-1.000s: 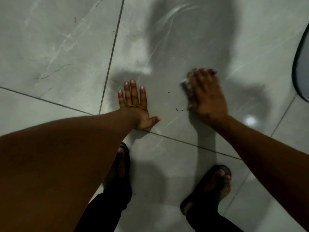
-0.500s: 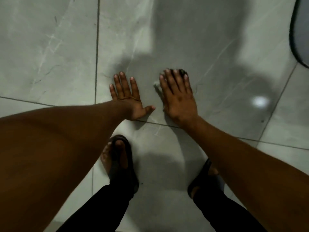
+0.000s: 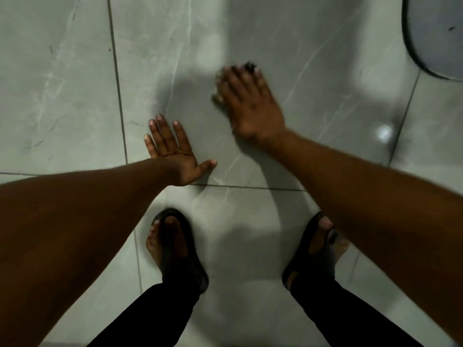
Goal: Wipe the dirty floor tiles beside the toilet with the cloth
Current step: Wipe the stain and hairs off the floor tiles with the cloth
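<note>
Two bare hands press flat on grey marbled floor tiles (image 3: pixel 75 96): left hand (image 3: pixel 172 151) splayed, empty; right hand (image 3: pixel 250 103), blurred, covers a small pale cloth (image 3: pixel 217 94) peeking beside the fingers.

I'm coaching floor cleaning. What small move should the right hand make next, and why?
Probably sweep the right hand and the cloth under it rightward toward the toilet. The left hand braces flat on the tile, and the strip by the toilet lies beyond the cloth.
</note>
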